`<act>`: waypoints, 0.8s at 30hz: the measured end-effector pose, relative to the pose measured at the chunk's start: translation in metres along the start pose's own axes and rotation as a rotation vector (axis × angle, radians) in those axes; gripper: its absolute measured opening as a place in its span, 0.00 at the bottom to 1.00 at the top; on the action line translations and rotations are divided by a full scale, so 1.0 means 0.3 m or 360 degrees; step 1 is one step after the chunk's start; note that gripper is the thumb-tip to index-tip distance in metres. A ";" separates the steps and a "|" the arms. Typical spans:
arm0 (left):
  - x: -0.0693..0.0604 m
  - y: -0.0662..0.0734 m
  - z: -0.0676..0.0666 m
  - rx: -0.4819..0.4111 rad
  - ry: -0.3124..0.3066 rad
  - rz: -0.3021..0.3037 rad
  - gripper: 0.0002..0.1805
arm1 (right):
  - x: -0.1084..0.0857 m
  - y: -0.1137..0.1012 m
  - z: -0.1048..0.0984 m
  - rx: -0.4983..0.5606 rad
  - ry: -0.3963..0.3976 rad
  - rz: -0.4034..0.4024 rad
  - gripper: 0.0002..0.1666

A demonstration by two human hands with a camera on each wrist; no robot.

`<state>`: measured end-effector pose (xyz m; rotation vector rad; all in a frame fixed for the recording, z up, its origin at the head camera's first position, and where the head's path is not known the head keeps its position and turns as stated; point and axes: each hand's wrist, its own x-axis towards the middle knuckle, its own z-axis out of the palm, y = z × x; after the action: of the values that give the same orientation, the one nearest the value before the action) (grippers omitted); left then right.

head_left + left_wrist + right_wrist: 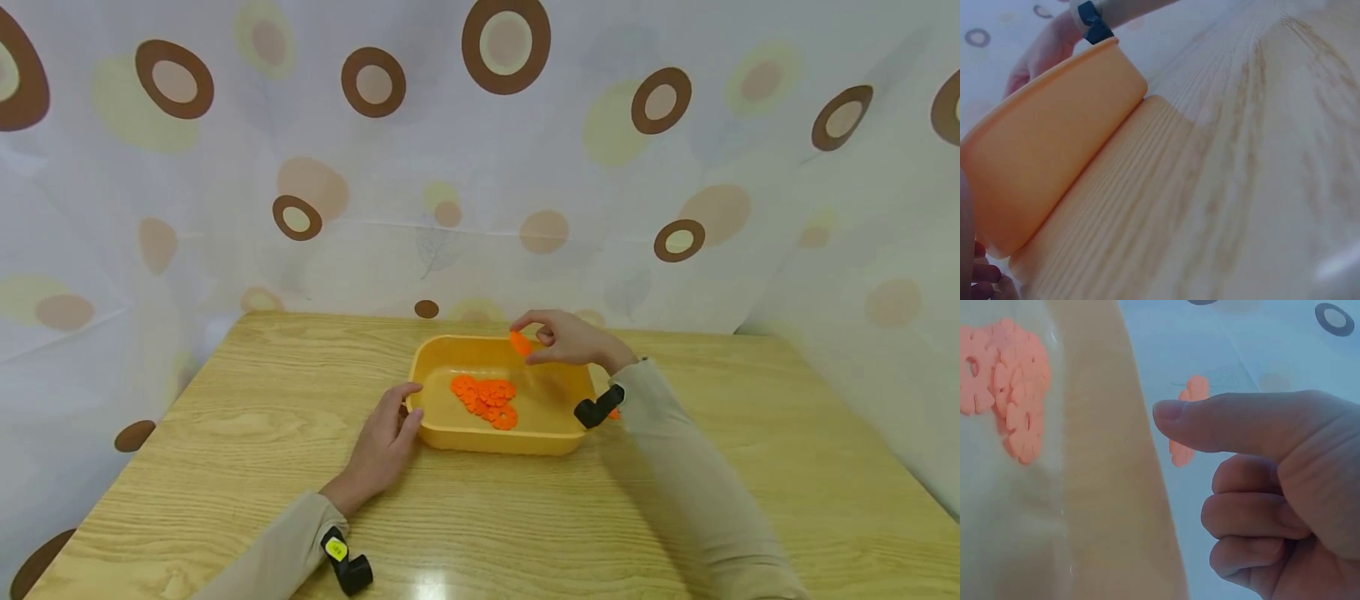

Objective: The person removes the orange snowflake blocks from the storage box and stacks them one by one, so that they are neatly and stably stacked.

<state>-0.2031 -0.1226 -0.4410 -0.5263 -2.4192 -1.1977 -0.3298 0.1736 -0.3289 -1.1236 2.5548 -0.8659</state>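
A yellow plastic basin [491, 442] stands on the wooden table with a pile of orange flower-shaped pieces [483, 400] inside. My right hand [573, 340] is over the basin's far right side and pinches one orange flower-shaped piece [521, 343] between thumb and index finger. In the right wrist view that piece [1197, 387] is partly hidden behind the thumb [1210, 422], and the other fingers are curled. At the basin's left end my left hand [382, 442] holds the rim. Its fingertips [985, 273] show low beside the basin wall [1054, 144] in the left wrist view.
More orange [614, 413] shows on the table just right of the basin, mostly hidden by the right wrist's black camera [598, 408]. A patterned white sheet [480, 167] hangs behind the wooden table [247, 417]. Another black camera [351, 571] sits on the left wrist.
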 end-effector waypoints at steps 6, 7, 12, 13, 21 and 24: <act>0.001 0.001 0.001 -0.0003 -0.0010 -0.0007 0.18 | -0.048 0.021 -0.013 -0.0009 0.0072 0.0055 0.27; 0.001 0.001 0.002 -0.0003 -0.0010 -0.0009 0.18 | -0.056 0.027 -0.015 -0.0013 0.0083 0.0060 0.27; -0.005 -0.003 0.002 0.0006 -0.0004 -0.0014 0.18 | -0.092 0.058 -0.015 0.0005 0.0120 0.0089 0.27; -0.006 -0.003 0.002 0.0005 -0.0003 -0.0014 0.18 | -0.099 0.063 -0.015 0.0016 0.0123 0.0086 0.27; -0.005 -0.004 0.002 0.0003 0.0005 -0.0001 0.18 | -0.161 0.101 -0.020 0.0089 0.0251 0.0061 0.25; -0.001 -0.003 0.000 0.0002 0.0004 0.0013 0.18 | -0.189 0.120 -0.024 0.0141 0.0290 0.0089 0.25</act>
<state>-0.2033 -0.1231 -0.4419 -0.5333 -2.4135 -1.1925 -0.3155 0.2372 -0.3465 -0.9848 2.6466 -1.1022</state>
